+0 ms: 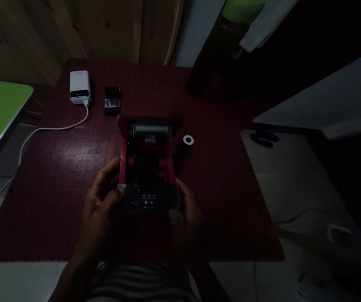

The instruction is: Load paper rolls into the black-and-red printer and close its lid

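Observation:
A small red-and-black printer [147, 197] is held level above the dark red table, its lid [150, 121] raised on the far side. A grey roller [151, 129] runs across the inside of that lid, and the bay below it is too dark to make out fully. My left hand [100, 199] grips the left front corner, thumb on top. On the opposite side, my right hand [185, 209] clasps the right front corner. Just right of the printer stands a dark roll with a white end [188, 140]. Beyond it to the left lies a black ribbon roll [112, 98], partly unwound.
At the far left of the red table [57, 218] stands a white power bank [80, 86] with a white cable [62, 127] trailing off the left edge. A tall dark bottle with a green top [243, 10] is at the back right. A green board [1, 109] borders the left side.

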{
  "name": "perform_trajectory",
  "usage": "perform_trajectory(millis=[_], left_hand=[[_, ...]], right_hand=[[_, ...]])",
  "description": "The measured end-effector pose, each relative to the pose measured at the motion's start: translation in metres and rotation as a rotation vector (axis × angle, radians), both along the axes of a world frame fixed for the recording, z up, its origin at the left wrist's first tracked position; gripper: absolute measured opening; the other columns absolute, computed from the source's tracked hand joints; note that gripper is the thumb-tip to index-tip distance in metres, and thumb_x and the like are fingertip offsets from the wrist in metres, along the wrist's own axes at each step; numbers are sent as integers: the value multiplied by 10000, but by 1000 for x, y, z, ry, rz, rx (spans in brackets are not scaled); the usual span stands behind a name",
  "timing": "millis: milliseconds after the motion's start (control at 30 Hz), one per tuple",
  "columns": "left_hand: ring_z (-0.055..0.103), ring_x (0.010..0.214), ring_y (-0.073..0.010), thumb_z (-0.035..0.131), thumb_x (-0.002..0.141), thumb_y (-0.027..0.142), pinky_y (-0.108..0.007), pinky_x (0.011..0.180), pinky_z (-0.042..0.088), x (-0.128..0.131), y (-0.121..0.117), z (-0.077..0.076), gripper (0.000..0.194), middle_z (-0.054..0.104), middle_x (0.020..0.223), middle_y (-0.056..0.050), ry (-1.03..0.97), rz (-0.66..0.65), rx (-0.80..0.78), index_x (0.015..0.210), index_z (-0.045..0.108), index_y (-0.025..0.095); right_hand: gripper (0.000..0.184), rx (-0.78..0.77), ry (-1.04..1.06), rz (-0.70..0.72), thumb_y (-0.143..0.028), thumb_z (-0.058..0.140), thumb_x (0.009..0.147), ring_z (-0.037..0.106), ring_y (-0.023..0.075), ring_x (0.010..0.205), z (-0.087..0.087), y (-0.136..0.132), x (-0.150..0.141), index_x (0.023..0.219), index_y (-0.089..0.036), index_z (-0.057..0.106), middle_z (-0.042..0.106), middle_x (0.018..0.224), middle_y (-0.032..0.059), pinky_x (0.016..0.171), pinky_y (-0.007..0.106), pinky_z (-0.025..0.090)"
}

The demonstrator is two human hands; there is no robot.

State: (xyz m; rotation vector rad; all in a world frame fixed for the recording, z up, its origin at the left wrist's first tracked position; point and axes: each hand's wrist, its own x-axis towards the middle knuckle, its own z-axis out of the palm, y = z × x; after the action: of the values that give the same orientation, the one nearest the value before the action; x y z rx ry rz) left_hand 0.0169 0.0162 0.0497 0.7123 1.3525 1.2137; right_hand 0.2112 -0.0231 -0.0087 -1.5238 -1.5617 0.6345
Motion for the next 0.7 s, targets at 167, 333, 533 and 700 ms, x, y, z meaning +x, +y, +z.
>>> perform_trajectory(millis=[167,333,533,700], left_hand=[[624,1492,-312,731,965,314,-350,1065,599,-1,-3,-3,582,638,1652,-37,63,-19,80,1545,682,333],[546,1570,-353,715,1024,400,-405,1113,582,-9,-5,-11,588,606,1677,-76,112,-115,165,1597,623,304],[440,1636,-345,723,1030,457,-518,1346,358,-10,-9,-36,713,496,1746,-91,307,-151,388,1690,500,303],[414,1651,-366,717,1029,425,-571,1360,326,-11,-10,-40,734,464,1763,-100,345,-203,393,1709,459,323]], right_hand=[[577,40,-19,2,-557,481,1141,823,294,1186,0,0,3,1608,-225,548,801,1390,139,950,392,685],[471,128,-129,-1,-470,532,1140,813,290,1218,24,13,14,1538,-243,639,809,1398,113,998,429,680],[367,299,-446,296,-94,543,1098,803,263,1177,78,74,-6,1306,-241,807,858,1269,89,1061,452,641],[339,-55,-788,500,-15,592,1039,799,276,1073,94,111,-33,1259,-192,779,840,1200,118,961,432,642]])
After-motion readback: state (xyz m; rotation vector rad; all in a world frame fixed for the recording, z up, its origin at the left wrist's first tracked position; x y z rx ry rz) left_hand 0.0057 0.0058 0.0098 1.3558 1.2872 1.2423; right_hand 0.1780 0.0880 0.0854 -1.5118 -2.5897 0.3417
